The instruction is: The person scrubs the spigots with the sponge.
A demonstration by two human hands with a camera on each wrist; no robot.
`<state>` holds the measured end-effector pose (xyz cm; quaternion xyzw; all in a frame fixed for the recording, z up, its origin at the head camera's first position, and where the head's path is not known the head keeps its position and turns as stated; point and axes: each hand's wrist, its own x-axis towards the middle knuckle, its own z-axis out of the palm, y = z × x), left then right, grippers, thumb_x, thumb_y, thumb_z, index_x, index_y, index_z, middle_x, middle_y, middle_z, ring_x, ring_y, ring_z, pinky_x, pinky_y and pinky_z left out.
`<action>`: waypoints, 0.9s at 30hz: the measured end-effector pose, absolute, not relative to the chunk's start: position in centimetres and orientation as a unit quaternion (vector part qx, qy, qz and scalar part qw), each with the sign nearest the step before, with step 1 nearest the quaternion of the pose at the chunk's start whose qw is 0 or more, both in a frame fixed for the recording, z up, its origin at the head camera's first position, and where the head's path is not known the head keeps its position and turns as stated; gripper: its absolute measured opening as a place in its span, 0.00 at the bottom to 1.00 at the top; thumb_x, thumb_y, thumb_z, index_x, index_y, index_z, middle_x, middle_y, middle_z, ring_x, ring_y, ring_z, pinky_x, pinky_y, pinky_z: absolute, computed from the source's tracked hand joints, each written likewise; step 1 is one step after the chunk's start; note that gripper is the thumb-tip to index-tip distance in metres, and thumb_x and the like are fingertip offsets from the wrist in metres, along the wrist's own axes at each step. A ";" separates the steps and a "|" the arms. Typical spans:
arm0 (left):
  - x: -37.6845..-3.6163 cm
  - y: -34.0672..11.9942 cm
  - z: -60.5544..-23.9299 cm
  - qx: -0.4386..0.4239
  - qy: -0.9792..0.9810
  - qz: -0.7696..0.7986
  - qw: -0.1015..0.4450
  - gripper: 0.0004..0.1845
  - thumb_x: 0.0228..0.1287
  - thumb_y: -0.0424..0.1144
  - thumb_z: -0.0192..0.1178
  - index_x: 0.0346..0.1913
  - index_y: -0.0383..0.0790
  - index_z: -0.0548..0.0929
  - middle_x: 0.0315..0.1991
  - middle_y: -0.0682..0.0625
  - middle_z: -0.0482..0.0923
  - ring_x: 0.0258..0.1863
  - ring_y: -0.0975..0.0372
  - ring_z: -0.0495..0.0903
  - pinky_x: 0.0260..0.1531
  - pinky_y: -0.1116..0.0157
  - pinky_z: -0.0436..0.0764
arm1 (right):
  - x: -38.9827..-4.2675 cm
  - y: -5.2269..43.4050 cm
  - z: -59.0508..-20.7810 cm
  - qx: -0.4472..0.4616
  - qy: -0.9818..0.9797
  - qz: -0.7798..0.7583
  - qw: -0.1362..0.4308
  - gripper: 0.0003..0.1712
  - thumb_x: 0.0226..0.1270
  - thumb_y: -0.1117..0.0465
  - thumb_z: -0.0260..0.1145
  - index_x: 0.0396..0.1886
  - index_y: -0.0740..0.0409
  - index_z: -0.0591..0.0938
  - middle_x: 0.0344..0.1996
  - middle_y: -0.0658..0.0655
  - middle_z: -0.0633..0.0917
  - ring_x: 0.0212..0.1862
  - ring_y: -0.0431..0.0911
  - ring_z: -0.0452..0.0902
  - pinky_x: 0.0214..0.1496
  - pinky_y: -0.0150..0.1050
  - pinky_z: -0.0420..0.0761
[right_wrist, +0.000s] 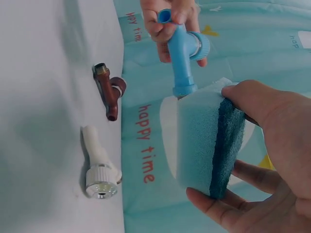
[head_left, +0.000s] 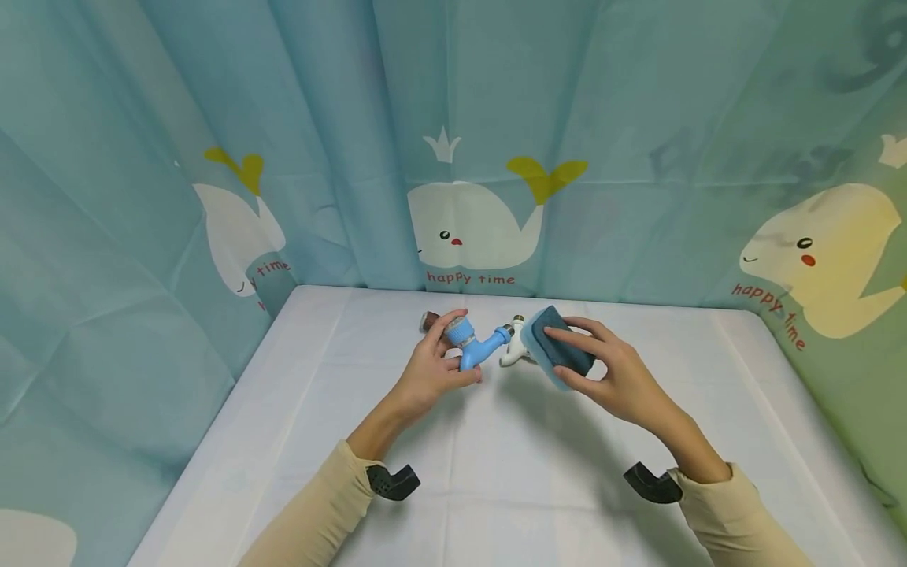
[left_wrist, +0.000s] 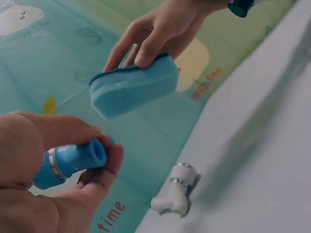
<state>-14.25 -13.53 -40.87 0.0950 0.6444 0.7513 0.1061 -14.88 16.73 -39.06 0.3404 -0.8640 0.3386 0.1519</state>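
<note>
Currently left hand (head_left: 432,370) grips the light, stiff, likely slick blue tap (head_left: 473,344) by its collar, right hand (head_left: 612,374) pinching the soft sponge (head_left: 556,346) at 3 o'clock.

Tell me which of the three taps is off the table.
The blue tap, held in the left hand. The white tap and brown tap lie on the table.

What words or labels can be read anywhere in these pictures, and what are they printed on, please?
"happy time": red letters on the curtain, under the middle whale, and again under the right whale.
Left whale's caption: partly hidden in a fold, only "time" reads.
Blue tap, sponge: no lettering visible.
</note>
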 end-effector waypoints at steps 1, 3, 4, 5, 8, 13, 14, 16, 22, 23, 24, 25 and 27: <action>-14.2 -13.6 -40.9 0.094 0.656 0.741 0.106 0.50 0.57 0.17 0.68 0.78 0.56 0.62 0.69 0.34 0.65 0.54 0.44 0.83 0.46 0.59 0.86 | -14.9 16.8 -39.1 0.340 -0.864 0.339 0.151 0.34 0.59 0.64 0.79 0.66 0.48 0.82 0.66 0.61 0.77 0.60 0.56 0.79 0.46 0.52 0.87; -14.3 -13.6 -41.1 0.101 0.675 0.725 0.099 0.49 0.57 0.19 0.70 0.78 0.53 0.63 0.65 0.34 0.69 0.50 0.46 0.85 0.46 0.59 0.86 | -14.8 16.9 -39.1 0.339 -0.864 0.340 0.149 0.34 0.59 0.64 0.79 0.66 0.48 0.82 0.66 0.61 0.77 0.60 0.55 0.79 0.46 0.51 0.87; -14.4 -13.7 -41.2 0.105 0.683 0.717 0.092 0.48 0.57 0.20 0.70 0.77 0.52 0.63 0.62 0.33 0.72 0.47 0.47 0.86 0.46 0.59 0.87 | -14.8 16.9 -39.1 0.340 -0.864 0.340 0.149 0.34 0.59 0.64 0.79 0.66 0.48 0.82 0.66 0.61 0.77 0.60 0.56 0.79 0.46 0.51 0.87; -14.4 -13.7 -41.3 0.110 0.694 0.707 0.081 0.47 0.57 0.20 0.70 0.77 0.51 0.64 0.59 0.33 0.75 0.45 0.49 0.87 0.45 0.59 0.87 | -14.8 16.9 -39.1 0.341 -0.864 0.340 0.148 0.34 0.59 0.65 0.79 0.66 0.49 0.82 0.66 0.61 0.77 0.59 0.56 0.79 0.46 0.51 0.88; -14.4 -13.9 -41.8 0.140 0.709 0.690 0.044 0.41 0.60 0.21 0.67 0.76 0.45 0.67 0.52 0.34 0.81 0.43 0.52 0.88 0.45 0.58 0.88 | -14.7 17.2 -39.2 0.341 -0.864 0.341 0.147 0.34 0.59 0.65 0.79 0.66 0.49 0.82 0.66 0.61 0.77 0.59 0.56 0.79 0.45 0.50 0.88; -14.0 -13.3 -42.2 0.168 0.692 0.702 0.010 0.18 0.67 0.22 0.64 0.59 0.29 0.80 0.49 0.38 0.84 0.46 0.57 0.86 0.48 0.57 0.87 | -14.6 17.5 -39.5 0.338 -0.864 0.343 0.149 0.34 0.58 0.66 0.79 0.66 0.48 0.82 0.65 0.61 0.77 0.58 0.55 0.80 0.44 0.47 0.88; -13.9 -13.0 -42.3 0.168 0.671 0.722 0.029 0.14 0.68 0.22 0.62 0.55 0.26 0.80 0.49 0.38 0.83 0.45 0.57 0.86 0.48 0.55 0.87 | -14.6 17.5 -39.5 0.338 -0.863 0.347 0.146 0.34 0.59 0.66 0.79 0.66 0.49 0.82 0.65 0.61 0.77 0.57 0.54 0.81 0.44 0.46 0.88; -13.5 -12.1 -42.5 0.159 0.629 0.756 0.084 0.09 0.72 0.24 0.59 0.52 0.24 0.80 0.49 0.38 0.83 0.44 0.55 0.87 0.48 0.51 0.87 | -14.7 17.4 -39.6 0.337 -0.861 0.354 0.142 0.34 0.59 0.66 0.79 0.67 0.50 0.82 0.65 0.61 0.77 0.55 0.52 0.82 0.45 0.43 0.88; -12.7 -10.5 -42.2 0.085 0.554 0.806 0.192 0.15 0.79 0.30 0.53 0.63 0.30 0.72 0.46 0.37 0.85 0.37 0.54 0.88 0.36 0.57 0.89 | -14.9 17.7 -39.2 0.327 -0.860 0.366 0.141 0.34 0.60 0.66 0.78 0.67 0.50 0.81 0.66 0.59 0.77 0.55 0.50 0.82 0.49 0.29 0.83; -12.7 -10.6 -42.1 0.072 0.551 0.809 0.189 0.17 0.79 0.30 0.53 0.66 0.31 0.70 0.45 0.38 0.84 0.35 0.55 0.88 0.35 0.60 0.89 | -14.8 17.9 -39.1 0.325 -0.860 0.366 0.144 0.34 0.60 0.66 0.78 0.67 0.50 0.81 0.66 0.59 0.77 0.55 0.49 0.81 0.49 0.27 0.82; -12.8 -10.7 -42.1 0.062 0.551 0.811 0.188 0.20 0.79 0.30 0.53 0.69 0.32 0.69 0.45 0.37 0.83 0.34 0.56 0.87 0.34 0.62 0.88 | -14.8 18.2 -39.0 0.322 -0.860 0.367 0.146 0.35 0.59 0.67 0.78 0.67 0.50 0.82 0.66 0.59 0.77 0.55 0.49 0.81 0.49 0.25 0.81; -12.9 -10.9 -42.0 0.054 0.548 0.813 0.188 0.22 0.80 0.31 0.52 0.72 0.33 0.66 0.46 0.37 0.82 0.33 0.57 0.86 0.34 0.64 0.87 | -14.7 18.4 -38.9 0.320 -0.861 0.367 0.149 0.35 0.59 0.68 0.78 0.67 0.50 0.82 0.66 0.59 0.78 0.55 0.49 0.81 0.48 0.24 0.81; -13.1 -11.3 -41.9 0.051 0.540 0.817 0.198 0.26 0.81 0.31 0.50 0.77 0.32 0.61 0.53 0.34 0.78 0.36 0.59 0.84 0.38 0.66 0.85 | -14.6 19.0 -38.8 0.316 -0.863 0.364 0.153 0.35 0.58 0.69 0.78 0.67 0.51 0.82 0.65 0.59 0.78 0.55 0.49 0.80 0.48 0.22 0.80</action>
